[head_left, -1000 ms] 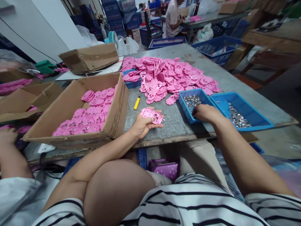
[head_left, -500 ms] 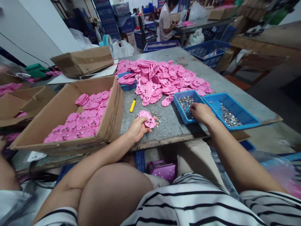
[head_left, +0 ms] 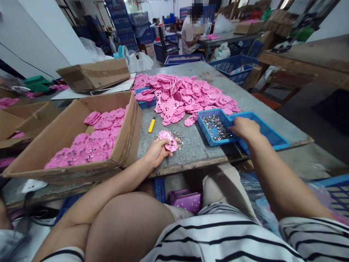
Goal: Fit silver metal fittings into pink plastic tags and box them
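Observation:
My left hand [head_left: 157, 150] grips a pink piece [head_left: 168, 141] with holes in it, above small metal parts [head_left: 177, 137] scattered on the grey table. My right hand [head_left: 244, 128] is closed, over the edge where two blue trays meet; whatever its fingers hold is too small to make out. The left blue tray [head_left: 207, 136] contains small shiny metal parts [head_left: 215, 125]. The right blue tray [head_left: 272, 135] is partly hidden behind my hand and forearm. A yellow-handled tool [head_left: 152, 125] lies left of the held piece.
Pink pieces [head_left: 188, 94] are heaped across the table [head_left: 180, 157]. At left a cardboard box [head_left: 133, 127] holds more of them. A person [head_left: 189, 32] sits at a far table, and part of another person's arm [head_left: 4, 214] shows at the left edge.
My right hand has moved right, from inside the left tray to the border between the trays. My left hand still holds the pink piece. The whole view has shifted slightly.

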`<state>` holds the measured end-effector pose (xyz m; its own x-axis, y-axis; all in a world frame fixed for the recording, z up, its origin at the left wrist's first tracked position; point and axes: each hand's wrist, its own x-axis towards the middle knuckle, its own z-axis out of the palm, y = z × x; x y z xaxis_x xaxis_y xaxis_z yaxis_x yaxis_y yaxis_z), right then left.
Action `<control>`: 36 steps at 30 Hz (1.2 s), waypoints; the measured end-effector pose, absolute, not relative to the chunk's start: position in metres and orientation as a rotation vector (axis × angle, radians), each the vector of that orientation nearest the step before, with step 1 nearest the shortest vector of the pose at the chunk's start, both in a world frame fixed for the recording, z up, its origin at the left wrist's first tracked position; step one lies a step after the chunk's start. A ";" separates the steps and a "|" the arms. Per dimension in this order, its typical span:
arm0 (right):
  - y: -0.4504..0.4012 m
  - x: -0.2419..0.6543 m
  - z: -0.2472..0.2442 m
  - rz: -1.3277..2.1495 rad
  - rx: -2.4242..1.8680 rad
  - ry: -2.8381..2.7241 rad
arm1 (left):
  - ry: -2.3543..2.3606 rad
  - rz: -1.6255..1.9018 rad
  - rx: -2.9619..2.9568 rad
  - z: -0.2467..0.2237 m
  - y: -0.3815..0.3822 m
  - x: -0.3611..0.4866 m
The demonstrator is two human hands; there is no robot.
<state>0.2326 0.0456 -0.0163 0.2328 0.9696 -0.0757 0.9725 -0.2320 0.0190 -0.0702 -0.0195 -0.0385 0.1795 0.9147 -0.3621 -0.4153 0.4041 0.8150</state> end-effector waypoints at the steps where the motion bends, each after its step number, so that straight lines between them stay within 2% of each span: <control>1: 0.046 0.229 -0.017 -0.083 2.415 1.872 | 0.968 1.030 0.632 -0.039 -0.019 -0.070; 6: 0.039 0.203 -0.018 -0.039 2.371 1.971 | 0.960 1.015 0.643 -0.038 -0.018 -0.067; 10: 0.035 0.186 -0.012 0.160 2.248 2.273 | 0.980 0.995 0.638 -0.036 -0.019 -0.067; 16: 0.044 0.159 -0.015 -0.266 1.894 2.140 | 0.948 0.988 0.685 -0.036 -0.020 -0.067; 36: 0.050 0.166 -0.027 -0.374 2.004 2.146 | 0.958 0.972 0.643 -0.034 -0.025 -0.068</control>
<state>0.1657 0.0504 -0.0274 -0.0745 0.9509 -0.3004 0.9965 0.0594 -0.0592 -0.0681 -0.0248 -0.0344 0.2325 0.8967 -0.3766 -0.3888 0.4406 0.8091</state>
